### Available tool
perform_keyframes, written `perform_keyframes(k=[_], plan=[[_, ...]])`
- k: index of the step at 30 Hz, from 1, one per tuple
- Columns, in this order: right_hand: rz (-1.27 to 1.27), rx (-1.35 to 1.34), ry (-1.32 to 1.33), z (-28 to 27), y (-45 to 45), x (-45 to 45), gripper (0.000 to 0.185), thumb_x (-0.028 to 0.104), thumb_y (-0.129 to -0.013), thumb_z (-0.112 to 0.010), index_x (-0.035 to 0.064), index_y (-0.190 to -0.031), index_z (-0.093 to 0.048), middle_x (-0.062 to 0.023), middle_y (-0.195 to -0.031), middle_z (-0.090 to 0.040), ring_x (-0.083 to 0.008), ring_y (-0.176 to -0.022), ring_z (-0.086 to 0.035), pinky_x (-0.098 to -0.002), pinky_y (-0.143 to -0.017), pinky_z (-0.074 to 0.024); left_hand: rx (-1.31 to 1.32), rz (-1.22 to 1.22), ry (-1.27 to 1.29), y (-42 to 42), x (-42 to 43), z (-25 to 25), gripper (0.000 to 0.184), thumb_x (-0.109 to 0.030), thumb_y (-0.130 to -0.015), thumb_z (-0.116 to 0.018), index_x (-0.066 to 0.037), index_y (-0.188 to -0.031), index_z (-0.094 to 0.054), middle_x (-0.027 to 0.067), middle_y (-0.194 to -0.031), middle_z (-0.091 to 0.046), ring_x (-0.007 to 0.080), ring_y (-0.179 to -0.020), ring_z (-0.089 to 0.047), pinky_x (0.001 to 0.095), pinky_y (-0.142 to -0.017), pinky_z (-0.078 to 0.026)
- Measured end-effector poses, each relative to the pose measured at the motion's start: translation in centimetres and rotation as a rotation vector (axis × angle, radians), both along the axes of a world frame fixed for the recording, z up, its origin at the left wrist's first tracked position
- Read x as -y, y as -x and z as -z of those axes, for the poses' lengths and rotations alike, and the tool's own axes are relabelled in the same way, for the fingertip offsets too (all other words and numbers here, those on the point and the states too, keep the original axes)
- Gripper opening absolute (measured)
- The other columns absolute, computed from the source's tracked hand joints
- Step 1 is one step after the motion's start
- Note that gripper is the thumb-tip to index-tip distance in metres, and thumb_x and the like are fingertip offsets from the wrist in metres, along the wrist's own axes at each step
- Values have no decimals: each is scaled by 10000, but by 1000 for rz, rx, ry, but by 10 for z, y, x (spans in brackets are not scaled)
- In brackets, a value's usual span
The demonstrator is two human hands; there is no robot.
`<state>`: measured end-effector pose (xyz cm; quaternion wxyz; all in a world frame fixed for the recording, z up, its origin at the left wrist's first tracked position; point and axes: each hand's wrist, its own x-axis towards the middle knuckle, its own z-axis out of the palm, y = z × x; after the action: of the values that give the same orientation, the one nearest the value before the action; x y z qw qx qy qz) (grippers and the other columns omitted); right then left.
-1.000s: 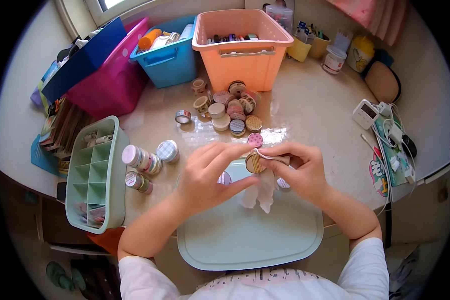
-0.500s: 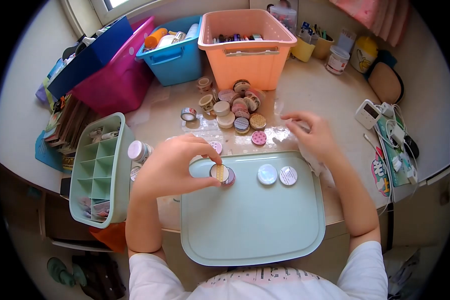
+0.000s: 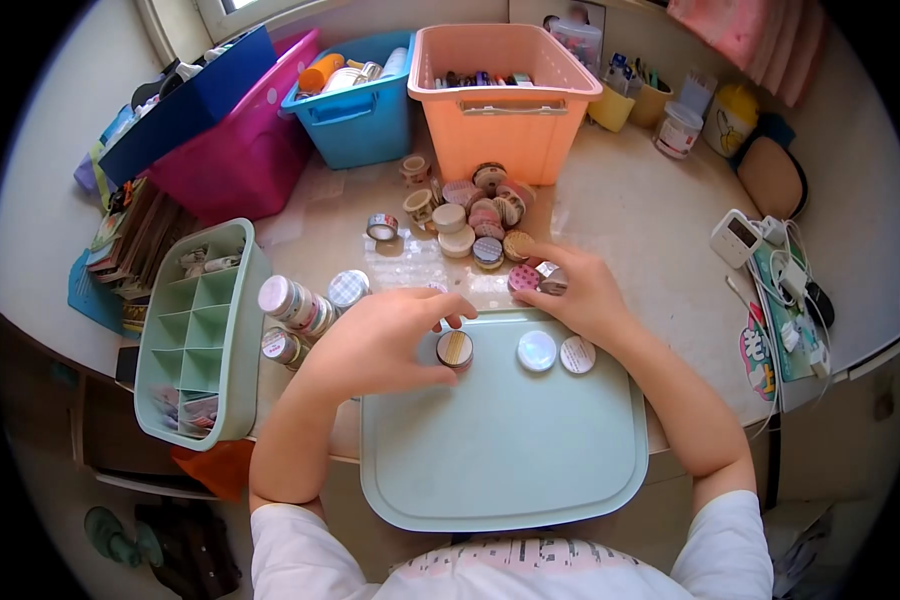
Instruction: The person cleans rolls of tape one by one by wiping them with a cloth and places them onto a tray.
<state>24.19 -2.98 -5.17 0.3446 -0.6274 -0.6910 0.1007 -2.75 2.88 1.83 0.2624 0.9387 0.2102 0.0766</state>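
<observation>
My left hand [image 3: 390, 338] is over the left part of the pale green tray-like lid [image 3: 505, 450], thumb and fingers apart. Between them and slightly right stands a small stack of tape rolls [image 3: 455, 349], the top one striped yellow; the hand no longer squeezes it. My right hand [image 3: 582, 292] is beyond the lid's far edge, thumb and forefinger curved round a silvery tape roll [image 3: 552, 278], partly hidden by the fingers. Against it sits a pink dotted tape roll [image 3: 523, 279]. On the lid lie an iridescent roll [image 3: 536, 351] and a white printed roll [image 3: 577, 354].
A heap of tape rolls [image 3: 485, 215] lies before the orange bin [image 3: 510, 130]. Stacked rolls [image 3: 298, 305] stand left of my left hand, beside a divided green box [image 3: 255, 300]. Blue [image 3: 360, 135] and magenta [image 3: 240, 160] bins stand behind; cables [image 3: 795, 270] lie right.
My right hand has moved left and down to the rolls near the pink dotted one. My left fingers have opened away from the stack, uncovering more rolls at the left.
</observation>
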Motion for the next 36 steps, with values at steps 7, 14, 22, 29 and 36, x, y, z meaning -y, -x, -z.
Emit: perform_keyframes(k=[7,14,22,29,36], plan=[[-270,-375,-218,-40,14,35,565,129,-728,-906,68,-1246,-689,-62,-1140,-754,-110,-916,-706,-250,-685,-513,454,-94,350,-26,15,5,620,-88,-851,-797,-40,-1399,-511,132,-1293,-623,232,-1063,-682,343,-917,-554],[-348,-383,-303,-47,25,52,532,137,-728,-913,86,-1219,-715,-38,-1132,-760,-59,-764,-639,-212,-602,-459,639,246,865,-32,13,28,544,51,-914,-700,-7,-1396,-456,177,-1343,-598,230,-1232,-624,355,-992,-564],[-341,-515,-192,-57,18,61,523,62,-754,-847,53,-1240,-653,-3,-999,-702,-48,-672,-522,-199,-614,-438,554,190,1094,-27,10,20,495,75,-948,-633,-18,-1403,-462,175,-1399,-579,237,-1250,-607,350,-1006,-546],[-473,-1075,-119,-52,0,51,493,-61,-821,-710,64,-1241,-485,-49,-1179,-515,-73,-960,-540,-246,-869,-463,643,135,980,-29,11,26,507,113,-918,-639,-7,-1381,-472,115,-1313,-620,193,-1218,-610,356,-1033,-536],[-417,-252,-402,-53,33,57,371,-39,-877,-720,20,-1236,-646,-121,-1313,-628,-285,-1206,-621,-369,-994,-517,734,20,1049,-32,21,31,478,102,-910,-667,6,-1340,-483,105,-1242,-642,180,-1183,-629,342,-1008,-555]])
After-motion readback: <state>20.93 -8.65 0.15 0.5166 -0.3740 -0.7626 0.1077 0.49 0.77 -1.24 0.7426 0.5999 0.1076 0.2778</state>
